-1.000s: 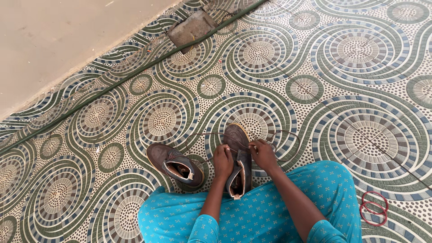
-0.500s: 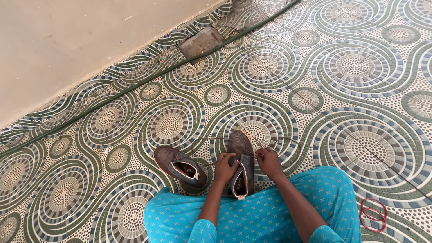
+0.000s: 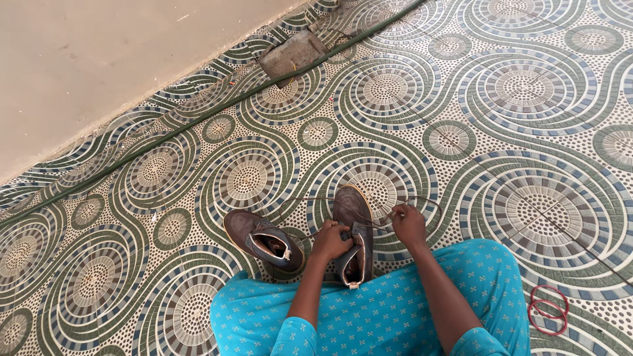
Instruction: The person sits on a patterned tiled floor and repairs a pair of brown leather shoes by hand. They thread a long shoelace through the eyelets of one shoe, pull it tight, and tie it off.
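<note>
Two worn brown ankle shoes lie on the patterned floor in front of my knees. My left hand (image 3: 330,241) grips the opening of the right-hand shoe (image 3: 351,209), which points away from me. Just right of that shoe, my right hand (image 3: 409,224) pinches a thin lace (image 3: 310,200). The lace loops out over the floor to either side of the shoe. The other shoe (image 3: 258,238) lies tilted to the left, untouched, its open top showing.
I sit on the floor in blue dotted clothing (image 3: 389,310). Red rings (image 3: 546,308) lie on the floor at my right. A flat grey slab (image 3: 292,54) and a long dark cable (image 3: 198,122) sit near the beige wall (image 3: 99,59) at the back.
The view has tilted down a little. My right hand has drawn the lace out to the right, so its loop now lies wider over the floor. Left hand stays on the shoe.
</note>
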